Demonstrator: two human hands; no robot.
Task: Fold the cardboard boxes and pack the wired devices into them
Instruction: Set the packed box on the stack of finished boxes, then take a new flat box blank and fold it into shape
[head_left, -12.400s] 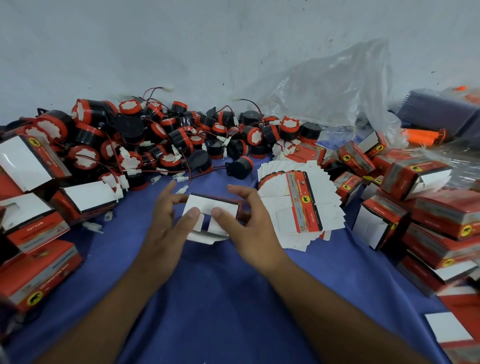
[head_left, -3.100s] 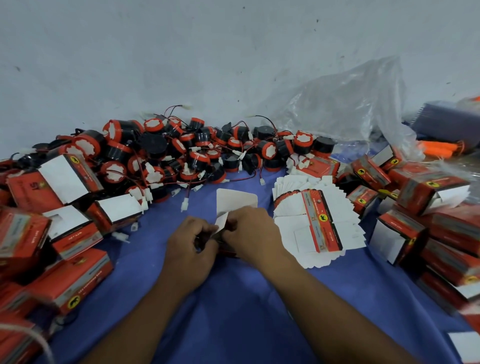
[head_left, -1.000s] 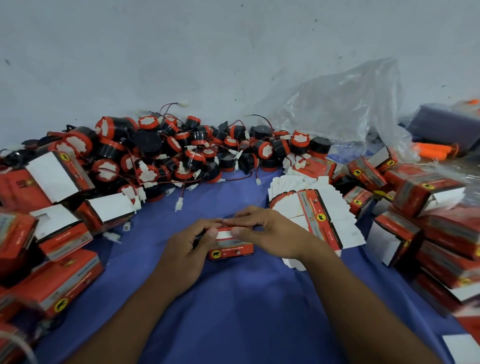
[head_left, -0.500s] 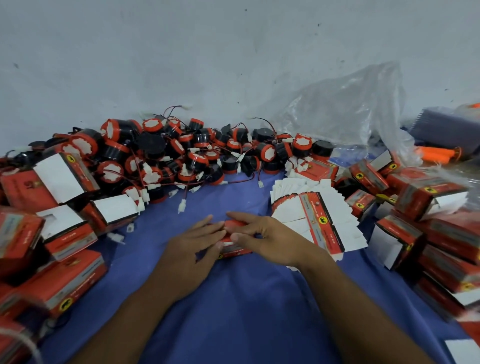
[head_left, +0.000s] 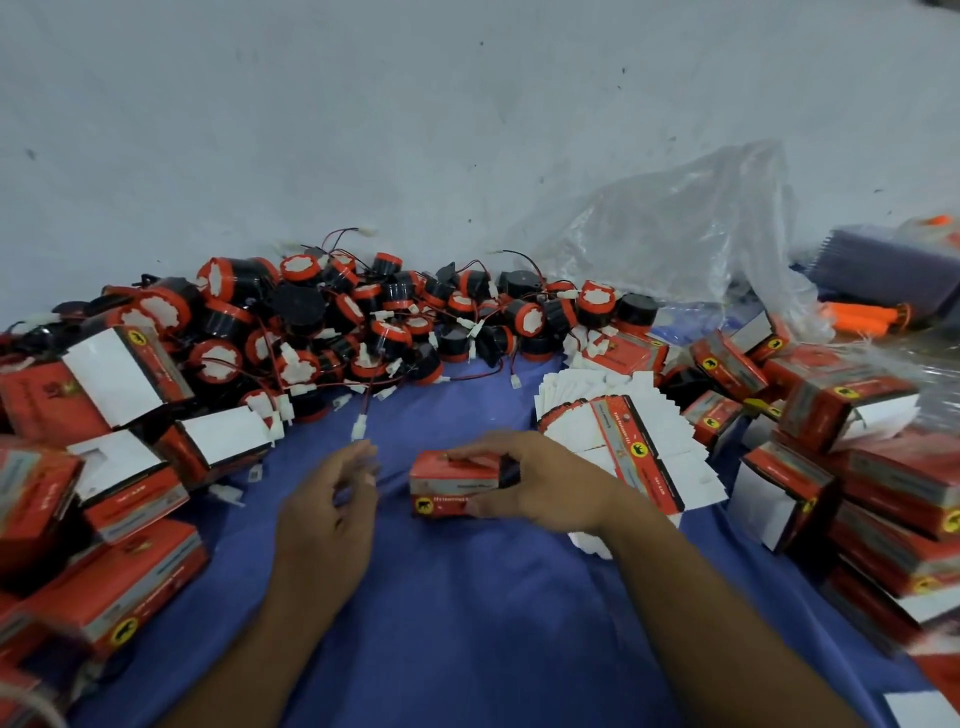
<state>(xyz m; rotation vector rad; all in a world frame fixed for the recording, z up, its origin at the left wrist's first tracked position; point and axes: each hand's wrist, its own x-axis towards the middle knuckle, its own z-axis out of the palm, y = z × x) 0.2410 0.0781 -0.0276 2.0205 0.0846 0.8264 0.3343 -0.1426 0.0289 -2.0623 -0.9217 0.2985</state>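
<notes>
Blue cloth (head_left: 467, 623), bearing a heap of wired devices (head_left: 363, 322) along the wall and a fanned stack of flat boxes (head_left: 587, 436) at right. Left hand (head_left: 332, 499), blurred, loosely curled, empty. Right hand (head_left: 540, 483) grips the closed red box (head_left: 452, 483) at centre, just beside the left.

closed red cardboard box (head_left: 454, 483): round yellow emblem with a black animal figure, and a line of white print beside it, too blurred to read
flat red-and-white cardboard blank (head_left: 631, 441): same yellow emblem, lettering illegible
readable words, numbers: none
</notes>
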